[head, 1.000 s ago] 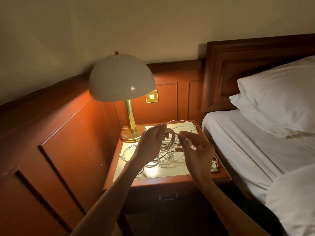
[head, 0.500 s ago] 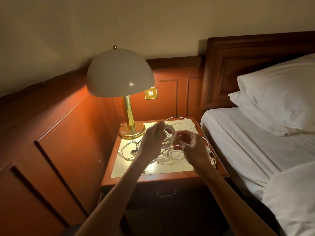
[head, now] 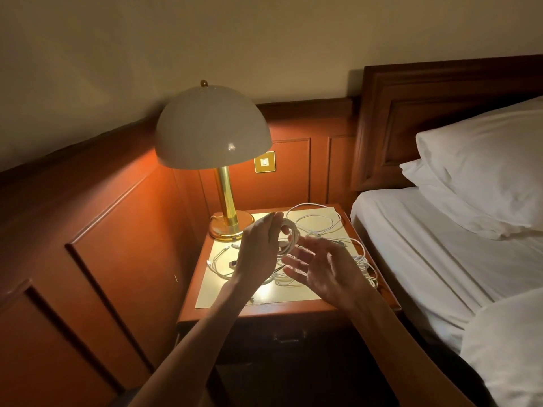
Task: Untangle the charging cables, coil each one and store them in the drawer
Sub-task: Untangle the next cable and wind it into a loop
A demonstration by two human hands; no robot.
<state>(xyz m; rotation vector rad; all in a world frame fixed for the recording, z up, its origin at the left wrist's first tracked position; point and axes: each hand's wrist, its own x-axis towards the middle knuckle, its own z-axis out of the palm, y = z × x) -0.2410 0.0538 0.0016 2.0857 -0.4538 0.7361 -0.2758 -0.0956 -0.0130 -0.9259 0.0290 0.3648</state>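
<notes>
My left hand [head: 258, 248] holds a small coil of white cable [head: 289, 237] above the nightstand [head: 235, 311]. My right hand [head: 323, 268] hovers just right of the coil, palm up, fingers spread and blurred, holding nothing that I can see. Under both hands lies a tangle of white charging cables [head: 320, 221], with loose plug ends [head: 219, 259] at the left. The drawer [head: 289, 337] in the nightstand's front is closed, its handle dim in shadow.
A brass lamp with a white dome shade [head: 213, 130] stands at the nightstand's back left corner. A wood-panelled wall [head: 102, 230] runs along the left. A bed with white sheets and pillows [head: 476, 171] adjoins on the right.
My right hand has let go of the coil and opened, dropping a little toward me. My left hand keeps the coil in place.
</notes>
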